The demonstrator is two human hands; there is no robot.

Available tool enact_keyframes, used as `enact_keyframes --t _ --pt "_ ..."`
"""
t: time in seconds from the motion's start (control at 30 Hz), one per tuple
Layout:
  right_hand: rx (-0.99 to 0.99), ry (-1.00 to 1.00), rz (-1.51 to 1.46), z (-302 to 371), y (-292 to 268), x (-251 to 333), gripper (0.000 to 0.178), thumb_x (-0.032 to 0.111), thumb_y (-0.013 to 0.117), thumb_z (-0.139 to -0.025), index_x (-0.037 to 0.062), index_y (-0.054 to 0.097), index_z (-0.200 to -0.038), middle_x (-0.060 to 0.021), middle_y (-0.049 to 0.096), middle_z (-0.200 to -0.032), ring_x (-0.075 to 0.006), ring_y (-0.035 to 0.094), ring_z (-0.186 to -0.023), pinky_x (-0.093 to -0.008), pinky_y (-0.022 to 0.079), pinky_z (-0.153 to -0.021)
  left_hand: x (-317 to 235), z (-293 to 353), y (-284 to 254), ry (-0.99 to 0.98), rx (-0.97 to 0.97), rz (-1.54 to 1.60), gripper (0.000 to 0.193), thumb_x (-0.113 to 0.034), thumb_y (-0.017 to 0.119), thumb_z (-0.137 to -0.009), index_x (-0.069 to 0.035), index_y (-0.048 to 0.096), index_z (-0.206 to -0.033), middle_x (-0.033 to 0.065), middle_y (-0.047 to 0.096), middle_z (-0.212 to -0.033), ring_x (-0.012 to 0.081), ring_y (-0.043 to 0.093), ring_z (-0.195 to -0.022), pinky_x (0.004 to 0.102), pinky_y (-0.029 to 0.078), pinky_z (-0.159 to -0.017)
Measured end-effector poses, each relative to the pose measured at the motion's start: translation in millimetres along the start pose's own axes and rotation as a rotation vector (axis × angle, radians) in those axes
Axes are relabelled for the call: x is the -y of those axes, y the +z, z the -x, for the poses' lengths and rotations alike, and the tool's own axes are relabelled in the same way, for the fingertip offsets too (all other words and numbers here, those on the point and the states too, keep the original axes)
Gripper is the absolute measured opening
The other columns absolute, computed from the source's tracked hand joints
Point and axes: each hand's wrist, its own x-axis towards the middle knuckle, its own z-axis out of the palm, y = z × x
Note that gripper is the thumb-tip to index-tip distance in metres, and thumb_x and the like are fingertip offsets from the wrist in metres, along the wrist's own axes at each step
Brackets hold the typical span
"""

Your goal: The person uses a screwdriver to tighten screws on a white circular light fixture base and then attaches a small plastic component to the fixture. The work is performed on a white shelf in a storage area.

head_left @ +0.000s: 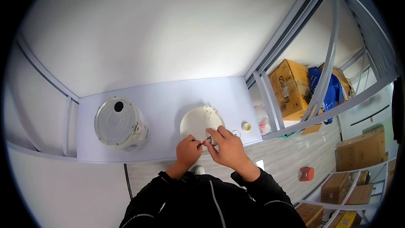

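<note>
Both my hands meet over the front edge of the white table. My left hand [188, 151] is closed, its thumb and fingertips pinching at a small red piece [204, 142]. From the other side my right hand [229, 147] is closed around a small pale round part, which its fingers mostly hide; the red piece sits against it. Just beyond the hands lies a cream-white round appliance part [196, 120] with a raised fitting at its far right edge. A thin white ring [236, 133] and a small yellowish round piece [246, 126] lie to the right of my right hand.
A white drum-shaped appliance [116, 122] with a black round spot on top stands on the table [162, 97] at left. Grey metal frame posts flank both ends. Cardboard boxes [291, 88], a blue bag [327, 88] and a red stool [306, 174] are to the right.
</note>
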Motion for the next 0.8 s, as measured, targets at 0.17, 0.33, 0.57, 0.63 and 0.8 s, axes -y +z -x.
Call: enact_keyframes --t 0.17,0.33,0.57,0.63,0.8 --pt "0.095 0.128 0.284 -4.8 4.9 1.9 0.037 0.032 0.079 -0.096 0.0090 0.071 -0.124 -0.0065 0.066 -0.084 -0.0299 0.070 -0.066 -0.0399 0.052 -0.055 2.4 2.0 0.2 0.042 -0.008 -0.071 0.007 -0.017 0.084 -0.079 -0.011 0.083 -0.083 0.0043 0.067 -0.089 0.0296 0.070 -0.078 0.0449 0.055 -0.068" --pt "0.012 -0.053 0.190 -10.0 -4.7 7.5 0.043 0.026 0.080 -0.094 0.0070 0.066 -0.130 -0.0106 0.066 -0.094 -0.0323 0.071 -0.079 -0.0406 0.053 -0.059 5.1 1.3 -1.1 0.027 0.005 -0.014 0.007 -0.017 0.084 -0.079 -0.011 0.083 -0.083 0.0047 0.067 -0.089 0.0295 0.070 -0.080 0.0451 0.056 -0.068" --pt "0.102 0.067 0.183 -8.8 7.1 -8.9 0.040 0.025 0.079 -0.094 0.0060 0.063 -0.126 -0.0129 0.065 -0.094 -0.0336 0.070 -0.079 -0.0430 0.053 -0.058 0.4 -0.5 -0.6 0.011 -0.004 -0.039 0.007 -0.017 0.084 -0.079 -0.012 0.083 -0.085 0.0049 0.067 -0.090 0.0292 0.070 -0.081 0.0450 0.056 -0.070" --pt "0.180 0.172 0.246 -9.6 7.5 -9.1 0.041 0.026 0.080 -0.095 0.0054 0.063 -0.126 -0.0132 0.065 -0.091 -0.0351 0.069 -0.073 -0.0439 0.052 -0.056 0.9 -0.4 -1.2 0.008 0.003 -0.046 0.008 -0.018 0.085 -0.080 -0.013 0.083 -0.086 0.0052 0.067 -0.090 0.0295 0.070 -0.082 0.0442 0.056 -0.070" --pt "0.091 0.091 0.341 -7.3 -4.4 0.7 0.047 0.034 0.082 -0.094 0.0054 0.063 -0.126 -0.0131 0.065 -0.089 -0.0355 0.069 -0.071 -0.0435 0.052 -0.056 2.2 -0.7 0.3 -0.016 0.016 -0.064 0.009 -0.018 0.085 -0.080 -0.013 0.084 -0.088 0.0046 0.067 -0.090 0.0294 0.070 -0.084 0.0445 0.057 -0.073"
